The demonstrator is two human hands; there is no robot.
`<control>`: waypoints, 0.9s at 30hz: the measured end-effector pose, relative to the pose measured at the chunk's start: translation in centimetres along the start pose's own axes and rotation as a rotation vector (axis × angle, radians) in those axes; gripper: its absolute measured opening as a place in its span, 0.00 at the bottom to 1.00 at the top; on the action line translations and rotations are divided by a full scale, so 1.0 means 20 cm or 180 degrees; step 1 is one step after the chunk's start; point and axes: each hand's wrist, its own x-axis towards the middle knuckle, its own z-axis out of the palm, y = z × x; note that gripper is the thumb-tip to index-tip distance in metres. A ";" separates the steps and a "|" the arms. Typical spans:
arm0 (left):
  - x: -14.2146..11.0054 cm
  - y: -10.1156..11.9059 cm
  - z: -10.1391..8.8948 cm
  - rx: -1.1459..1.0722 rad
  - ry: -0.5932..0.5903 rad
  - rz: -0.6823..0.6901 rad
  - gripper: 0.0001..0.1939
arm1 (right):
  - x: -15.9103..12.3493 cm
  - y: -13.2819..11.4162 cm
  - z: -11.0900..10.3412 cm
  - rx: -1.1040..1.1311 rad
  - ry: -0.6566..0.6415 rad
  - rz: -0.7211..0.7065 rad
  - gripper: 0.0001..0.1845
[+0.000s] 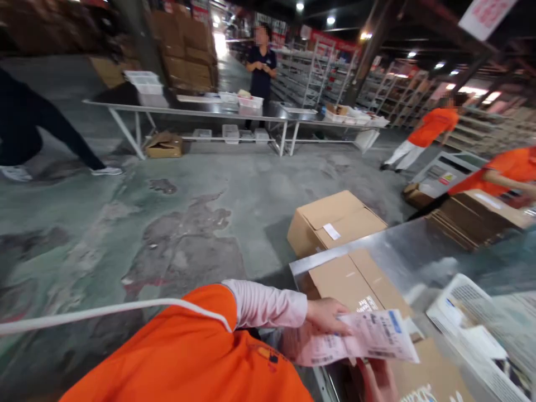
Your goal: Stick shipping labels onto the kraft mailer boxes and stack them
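Observation:
My left hand (329,315), in a pale sleeve, is closed on the upper edge of pinkish printed shipping labels (379,335). From below, my right hand (377,379) grips the lower edge of the same labels; some of its fingers are hidden. The labels lie across both hands, above a cardboard box (352,279) on the metal table. Another brown carton (435,368) with white lettering is beside my right hand, partly cut off by the frame.
A closed carton (339,218) stands beyond the metal table's (402,245) edge. At right are a white plastic basket (460,318) and stacked flat cardboard (473,215). Co-workers in orange (435,128) and a person in dark clothes (262,67) stand farther off, near a long table (192,109).

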 end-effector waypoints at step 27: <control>-0.05 -0.12 -0.02 -0.0868 0.0595 -0.0429 0.24 | 0.23 -0.23 -0.27 -0.3707 0.1700 -0.4328 0.09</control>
